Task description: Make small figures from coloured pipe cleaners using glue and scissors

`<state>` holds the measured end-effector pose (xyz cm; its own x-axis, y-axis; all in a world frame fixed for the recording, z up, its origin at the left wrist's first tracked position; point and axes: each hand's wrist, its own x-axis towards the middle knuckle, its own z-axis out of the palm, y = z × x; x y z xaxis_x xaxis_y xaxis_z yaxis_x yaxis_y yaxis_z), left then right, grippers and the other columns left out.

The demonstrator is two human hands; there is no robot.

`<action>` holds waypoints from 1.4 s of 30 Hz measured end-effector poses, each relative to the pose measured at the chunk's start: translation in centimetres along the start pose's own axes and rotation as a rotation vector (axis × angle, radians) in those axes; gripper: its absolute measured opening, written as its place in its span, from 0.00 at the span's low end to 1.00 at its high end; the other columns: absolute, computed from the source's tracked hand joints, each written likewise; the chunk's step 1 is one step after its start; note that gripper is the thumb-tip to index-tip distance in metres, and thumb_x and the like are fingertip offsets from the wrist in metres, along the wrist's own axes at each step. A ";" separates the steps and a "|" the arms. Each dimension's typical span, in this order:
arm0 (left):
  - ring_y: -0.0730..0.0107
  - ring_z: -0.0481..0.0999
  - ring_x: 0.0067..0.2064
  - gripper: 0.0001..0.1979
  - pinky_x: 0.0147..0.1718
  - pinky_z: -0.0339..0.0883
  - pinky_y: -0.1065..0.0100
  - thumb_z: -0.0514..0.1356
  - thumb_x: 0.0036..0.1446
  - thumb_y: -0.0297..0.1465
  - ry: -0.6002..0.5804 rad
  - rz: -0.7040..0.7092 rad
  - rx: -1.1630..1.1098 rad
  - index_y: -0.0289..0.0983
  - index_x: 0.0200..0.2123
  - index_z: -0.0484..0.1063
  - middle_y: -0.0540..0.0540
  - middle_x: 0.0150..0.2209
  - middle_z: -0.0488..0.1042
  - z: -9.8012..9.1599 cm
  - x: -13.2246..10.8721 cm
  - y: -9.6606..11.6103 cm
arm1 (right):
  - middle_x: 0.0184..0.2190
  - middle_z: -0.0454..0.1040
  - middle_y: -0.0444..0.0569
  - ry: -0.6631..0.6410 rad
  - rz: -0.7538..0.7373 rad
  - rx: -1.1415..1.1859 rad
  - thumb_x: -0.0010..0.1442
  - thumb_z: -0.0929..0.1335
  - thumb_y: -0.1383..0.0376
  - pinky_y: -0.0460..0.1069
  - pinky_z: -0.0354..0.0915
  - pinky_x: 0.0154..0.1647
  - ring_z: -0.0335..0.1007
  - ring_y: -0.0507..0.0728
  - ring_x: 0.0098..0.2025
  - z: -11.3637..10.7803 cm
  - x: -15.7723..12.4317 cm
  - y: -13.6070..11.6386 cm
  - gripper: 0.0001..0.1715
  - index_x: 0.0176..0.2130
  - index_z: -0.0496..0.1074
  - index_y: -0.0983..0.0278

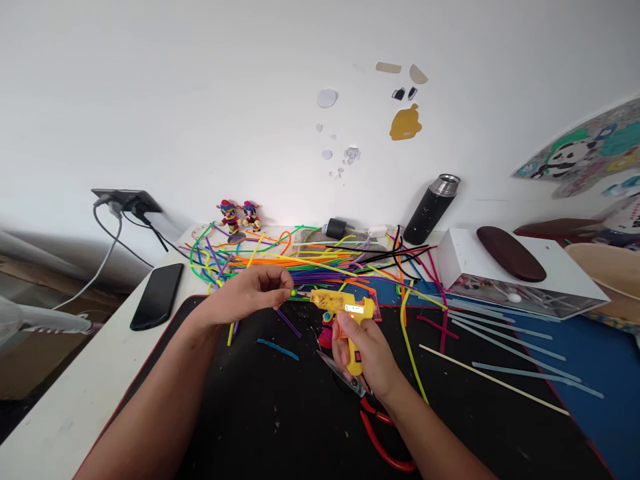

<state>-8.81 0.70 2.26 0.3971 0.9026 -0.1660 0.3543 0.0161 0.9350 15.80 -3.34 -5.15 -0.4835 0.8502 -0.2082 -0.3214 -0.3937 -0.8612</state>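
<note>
My right hand [367,350] is wrapped round the grip of a yellow hot glue gun [333,300], whose nozzle points left. Pinched in the fingertips of my left hand [260,290] is a small green piece [293,293], right at the nozzle; its exact kind is too small to make out. Under the glue gun lie scissors with red handles [373,433], their blades partly hidden by my right hand. A pink and blue figure piece [326,333] rests just behind the gun. A short blue fuzzy stem [278,349] lies on the black mat [240,413].
Behind my hands spreads a heap of coloured pipe cleaners [300,263]. Several clear glue sticks [515,343] and a thin wooden stick [493,379] lie right. A black flask [431,210], a white box [525,263], two small figures [230,217] and a phone [157,295] stand or lie around.
</note>
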 end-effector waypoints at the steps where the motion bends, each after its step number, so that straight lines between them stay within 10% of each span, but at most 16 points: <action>1: 0.74 0.64 0.28 0.13 0.28 0.57 0.72 0.65 0.58 0.40 0.001 0.001 -0.004 0.36 0.32 0.70 0.54 0.26 0.68 0.0 0.0 -0.1 | 0.08 0.60 0.38 -0.002 0.001 -0.002 0.61 0.72 0.39 0.44 0.47 0.13 0.54 0.48 0.09 0.0 0.0 0.0 0.34 0.24 0.70 0.64; 42: 0.74 0.65 0.29 0.14 0.29 0.58 0.71 0.65 0.60 0.40 -0.014 0.004 -0.010 0.36 0.33 0.71 0.53 0.27 0.69 -0.3 0.0 -0.6 | 0.09 0.60 0.38 0.009 -0.001 -0.024 0.60 0.71 0.36 0.44 0.48 0.14 0.54 0.48 0.09 0.2 0.1 0.1 0.36 0.23 0.69 0.63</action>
<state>-9.23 0.85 1.79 0.4107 0.8965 -0.1663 0.3439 0.0166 0.9389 15.62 -3.38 -5.14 -0.4754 0.8541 -0.2112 -0.3023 -0.3840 -0.8725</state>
